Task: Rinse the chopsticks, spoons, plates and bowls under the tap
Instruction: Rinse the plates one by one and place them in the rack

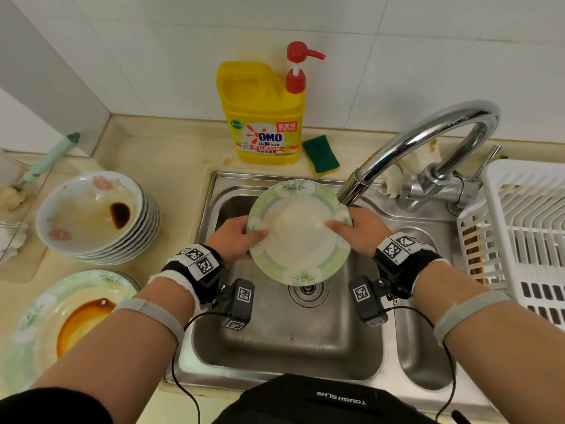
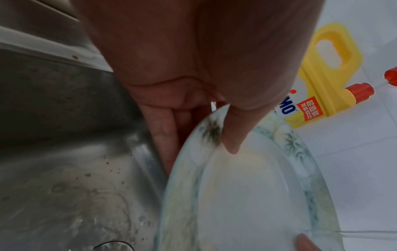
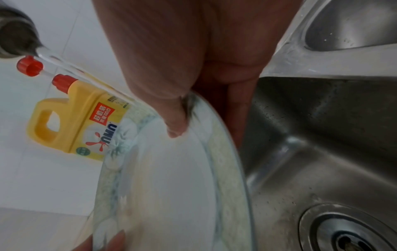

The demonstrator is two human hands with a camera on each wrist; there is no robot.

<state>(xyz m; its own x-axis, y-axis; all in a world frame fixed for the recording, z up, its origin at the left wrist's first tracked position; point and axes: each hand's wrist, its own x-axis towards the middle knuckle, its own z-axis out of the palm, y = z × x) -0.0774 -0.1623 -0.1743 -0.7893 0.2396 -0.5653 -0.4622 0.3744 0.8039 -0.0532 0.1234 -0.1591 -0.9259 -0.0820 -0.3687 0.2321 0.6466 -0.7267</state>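
Hidden, cut off or blurred parts around the sink

In the head view the plate (image 1: 301, 237) hides the fingers of the left hand (image 1: 237, 240) and the right hand (image 1: 360, 232) behind its rim; only the thumbs show. The tap (image 1: 406, 151) covers the plate's edge at 2 o'clock, so the water is not visible there. The rack (image 1: 526, 228) is cut off at 3 o'clock, the dirty plates (image 1: 61, 319) at 8 o'clock. Both wrist views show the plate blurred.
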